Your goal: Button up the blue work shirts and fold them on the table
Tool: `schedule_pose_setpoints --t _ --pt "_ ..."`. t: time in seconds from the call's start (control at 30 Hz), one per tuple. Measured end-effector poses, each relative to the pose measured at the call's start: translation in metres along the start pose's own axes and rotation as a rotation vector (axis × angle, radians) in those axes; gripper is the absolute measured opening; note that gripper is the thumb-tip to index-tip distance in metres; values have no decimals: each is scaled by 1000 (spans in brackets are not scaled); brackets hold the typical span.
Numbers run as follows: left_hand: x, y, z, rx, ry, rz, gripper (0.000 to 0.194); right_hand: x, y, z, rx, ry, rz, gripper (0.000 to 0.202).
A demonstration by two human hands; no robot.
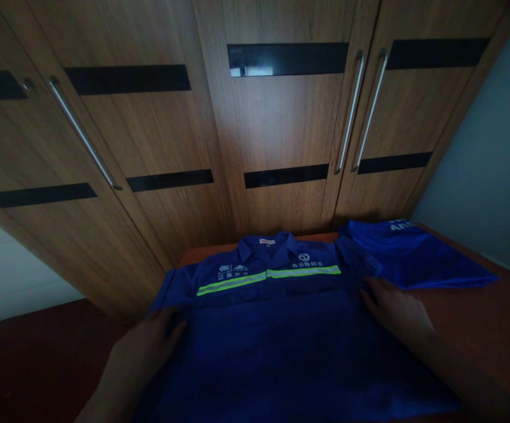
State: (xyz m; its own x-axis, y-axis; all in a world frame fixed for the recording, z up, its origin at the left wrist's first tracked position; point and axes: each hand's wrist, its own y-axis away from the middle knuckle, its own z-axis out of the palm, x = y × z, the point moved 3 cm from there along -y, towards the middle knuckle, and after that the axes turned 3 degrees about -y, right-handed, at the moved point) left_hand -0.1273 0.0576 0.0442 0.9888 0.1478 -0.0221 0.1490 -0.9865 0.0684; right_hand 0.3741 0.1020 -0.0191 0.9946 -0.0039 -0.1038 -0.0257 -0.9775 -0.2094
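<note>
Head view takes in a wooden wardrobe [277,129] across the far side, its doors closed over whatever they hold. Next largest is a reddish surface [479,335], which stretches out at the near right as far as the pale blue wall [493,141] and reaches into shadow at the near left; its far edge meets the wardrobe. A dark blue jacket [259,358] lies spread in the near centre, collar toward the wardrobe, with only a narrow margin of the surface showing beyond it. A straight cloth edge crosses the jacket below the chest; whether this is a fold or a separate layer, I cannot tell. At the far right, near the sleeve, lies a bright blue item [405,258] with white lettering, flattened and creased, its tip pointing right. The left hand [138,346] is at the jacket's left edge, thumb apart from partly bent fingers; the right hand [398,308] is at the right edge, fingers loosely bent. Both are dim and blurred, so whether either grips the cloth cannot be told. Smaller still are a yellow-green reflective strip [232,283] across the chest and a pale label [267,241] inside the collar
</note>
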Motion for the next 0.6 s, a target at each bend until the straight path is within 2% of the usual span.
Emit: schedule_pose_setpoints --t 0.07,0.13,0.2,0.27,0.33,0.43,0.5,0.6 --pt "21 -21 -15 123 27 77 41 -13 -23 -4 63 -46 -95 35" --pt "49 -47 -17 195 79 252 38 -31 -49 1 87 -125 -230 37" --pt "75 -74 -6 201 130 442 37 -50 -73 14 79 -194 -349 39" --pt "92 -99 13 178 92 541 39 -62 -90 31 59 -224 -418 42" --pt "96 -116 31 157 41 523 44 -66 -101 47 48 -226 -432 45" --pt "93 -124 46 145 12 457 51 -61 -106 62 57 -202 -396 49" --pt "91 -121 46 151 7 409 52 -55 -106 68 63 -174 -372 51" --pt "85 -114 34 168 25 380 50 -50 -104 70 48 -141 -359 53"
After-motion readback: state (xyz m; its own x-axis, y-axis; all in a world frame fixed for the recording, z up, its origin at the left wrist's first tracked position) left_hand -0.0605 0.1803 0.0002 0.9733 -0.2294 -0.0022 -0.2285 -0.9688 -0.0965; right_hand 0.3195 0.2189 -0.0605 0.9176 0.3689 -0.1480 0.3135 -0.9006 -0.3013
